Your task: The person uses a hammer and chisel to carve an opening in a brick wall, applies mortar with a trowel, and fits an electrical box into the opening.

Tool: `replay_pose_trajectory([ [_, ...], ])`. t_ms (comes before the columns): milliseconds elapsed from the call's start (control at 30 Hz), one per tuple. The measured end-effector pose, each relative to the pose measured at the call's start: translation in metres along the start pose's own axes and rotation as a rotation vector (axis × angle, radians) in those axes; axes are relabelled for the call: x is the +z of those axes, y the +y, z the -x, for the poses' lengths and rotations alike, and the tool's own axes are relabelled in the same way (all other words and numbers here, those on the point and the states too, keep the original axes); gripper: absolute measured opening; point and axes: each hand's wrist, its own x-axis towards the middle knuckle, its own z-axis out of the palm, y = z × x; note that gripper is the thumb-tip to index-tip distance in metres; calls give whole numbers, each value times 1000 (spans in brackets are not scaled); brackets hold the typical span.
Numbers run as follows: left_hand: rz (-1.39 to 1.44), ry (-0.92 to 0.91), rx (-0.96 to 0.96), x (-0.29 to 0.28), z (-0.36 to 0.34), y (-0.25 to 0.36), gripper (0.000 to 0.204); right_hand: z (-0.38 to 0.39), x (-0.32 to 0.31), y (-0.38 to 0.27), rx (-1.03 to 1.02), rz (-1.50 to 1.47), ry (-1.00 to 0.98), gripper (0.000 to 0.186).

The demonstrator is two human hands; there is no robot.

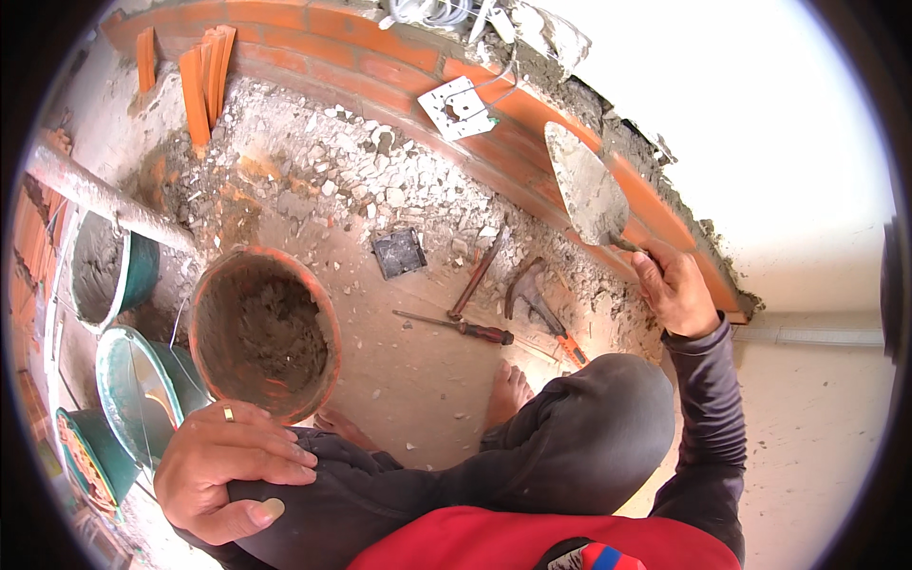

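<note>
My right hand (676,288) grips the handle of a mortar-smeared trowel (586,186), its blade raised against the top course of a low red brick wall (532,114). My left hand (223,464), a ring on one finger, rests flat on my left knee and holds nothing. Just ahead of that knee stands an orange bucket (264,332) with grey mortar in it. I am crouched barefoot on a dusty concrete floor.
A screwdriver (456,327), a chisel (478,274) and a hammer (540,306) lie on the floor beside rubble. A dark junction box (399,253) sits near them. A white plate (458,107) hangs on the wall. Green buckets (116,268) and a pipe (100,195) stand left.
</note>
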Motion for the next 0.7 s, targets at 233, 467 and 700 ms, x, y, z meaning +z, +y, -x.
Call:
replay_pose_trajectory([
  [233,-79,23,82,1,-2,-2,34,-19,4,-51,-83,142,-508,24],
  [467,-88,13,156,-4,17,-7,37,-48,26,-96,-312,291,-688,28],
  [700,11,32,250,-9,36,-21,39,-56,45,-140,-354,352,-581,27],
])
